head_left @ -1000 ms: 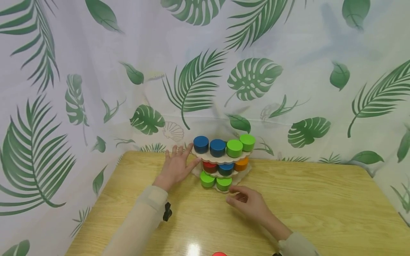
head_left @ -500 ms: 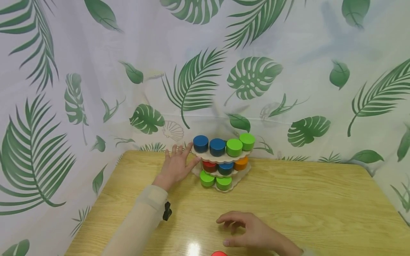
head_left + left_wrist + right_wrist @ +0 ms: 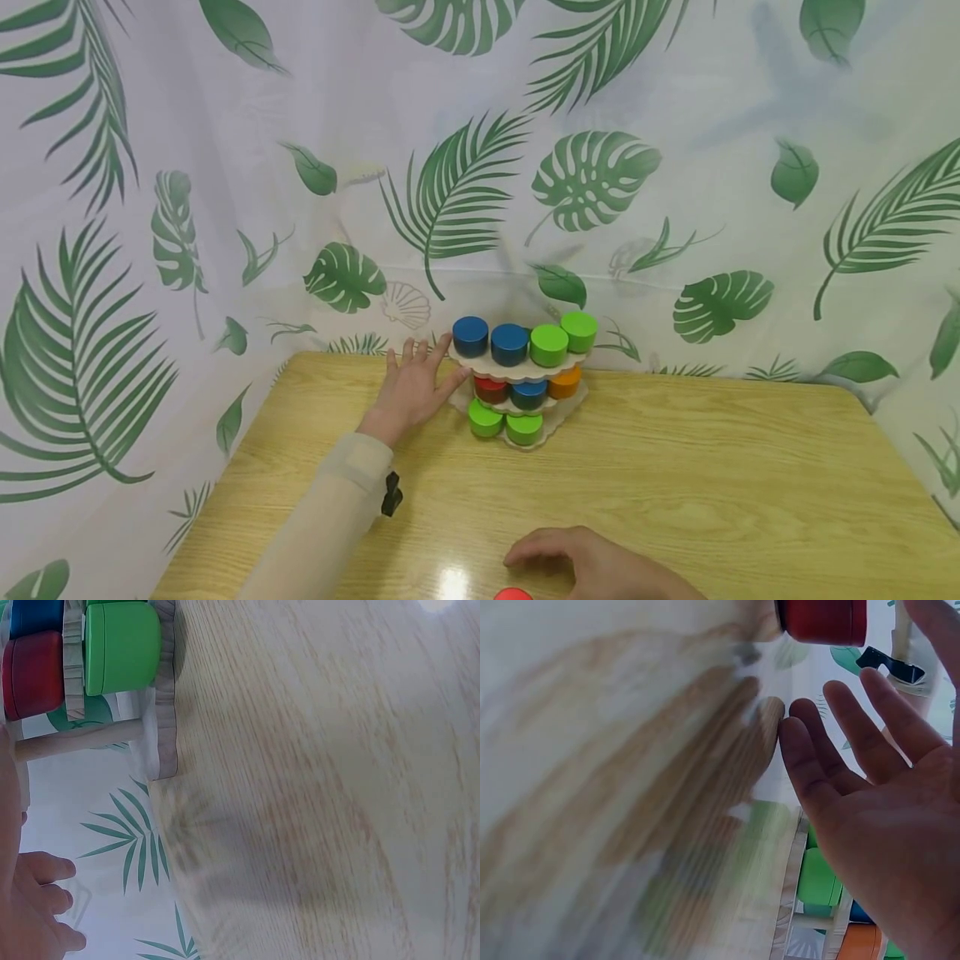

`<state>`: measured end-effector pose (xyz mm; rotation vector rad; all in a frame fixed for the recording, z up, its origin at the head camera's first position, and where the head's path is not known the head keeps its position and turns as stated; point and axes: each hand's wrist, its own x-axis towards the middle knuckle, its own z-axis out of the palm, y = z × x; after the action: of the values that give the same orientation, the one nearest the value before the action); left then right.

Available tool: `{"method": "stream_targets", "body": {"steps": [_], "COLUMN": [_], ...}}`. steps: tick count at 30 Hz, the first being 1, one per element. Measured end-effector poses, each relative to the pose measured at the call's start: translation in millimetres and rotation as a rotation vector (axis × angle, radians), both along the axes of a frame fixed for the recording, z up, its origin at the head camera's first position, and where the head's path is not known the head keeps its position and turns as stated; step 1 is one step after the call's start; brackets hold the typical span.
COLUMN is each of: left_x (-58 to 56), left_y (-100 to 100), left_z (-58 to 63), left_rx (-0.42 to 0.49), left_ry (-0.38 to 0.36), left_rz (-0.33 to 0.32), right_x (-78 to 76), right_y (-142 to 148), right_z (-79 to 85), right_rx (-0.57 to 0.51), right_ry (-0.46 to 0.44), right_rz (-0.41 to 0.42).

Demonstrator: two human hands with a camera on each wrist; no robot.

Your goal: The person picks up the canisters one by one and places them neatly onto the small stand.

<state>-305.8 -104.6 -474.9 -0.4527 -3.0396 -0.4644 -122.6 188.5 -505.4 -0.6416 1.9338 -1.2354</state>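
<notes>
A wooden three-tier stand (image 3: 558, 423) with scalloped shelves stands at the back of the table, loaded with coloured cylinders. My left hand (image 3: 408, 390) is spread at its left side, thumb and index finger at the edge of the top shelf; whether they press on it, I cannot tell. In the left wrist view a red cylinder (image 3: 36, 675) and a green cylinder (image 3: 124, 649) sit on the lower tiers. Near the front edge, my right hand (image 3: 596, 567) hovers with loosely bent fingers, holding nothing. Close by lies another red cylinder (image 3: 826, 621), cut off at the bottom of the head view.
On the top shelf sit blue cylinders (image 3: 510, 344) and green cylinders (image 3: 549, 346); an orange cylinder (image 3: 565, 382) is on the middle one. A leaf-print cloth (image 3: 480, 167) hangs directly behind the stand. The wooden table (image 3: 712, 483) extends to the right.
My right hand has drawn back from the front of the stand toward the near edge, beside the loose red cylinder. The left hand and the stand have stayed in place.
</notes>
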Motion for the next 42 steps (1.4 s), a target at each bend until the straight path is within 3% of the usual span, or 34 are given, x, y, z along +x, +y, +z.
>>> {"method": "stream_targets", "body": {"steps": [8, 25, 34, 42], "left_x": [0.5, 0.1, 1.1, 0.1], "left_y": [0.1, -0.1, -0.2, 0.1], "left_z": [-1.0, -1.1, 0.0, 0.2], "left_rx": [-0.005, 0.001, 0.007, 0.007], "left_ry": [0.018, 0.020, 0.004, 0.006], "left_rz": [-0.001, -0.003, 0.001, -0.002], "right_x": [2.7, 2.7, 5.1, 4.3], "right_y": [-4.0, -5.0, -9.0, -7.4], "right_z": [-4.1, -11.4, -10.3, -6.3], "right_rx": [0.024, -0.015, -0.035, 0.002], "right_ry": [0.006, 0.162, 0.137, 0.018], "right_rz": [0.004, 0.090, 0.093, 0.014]}}
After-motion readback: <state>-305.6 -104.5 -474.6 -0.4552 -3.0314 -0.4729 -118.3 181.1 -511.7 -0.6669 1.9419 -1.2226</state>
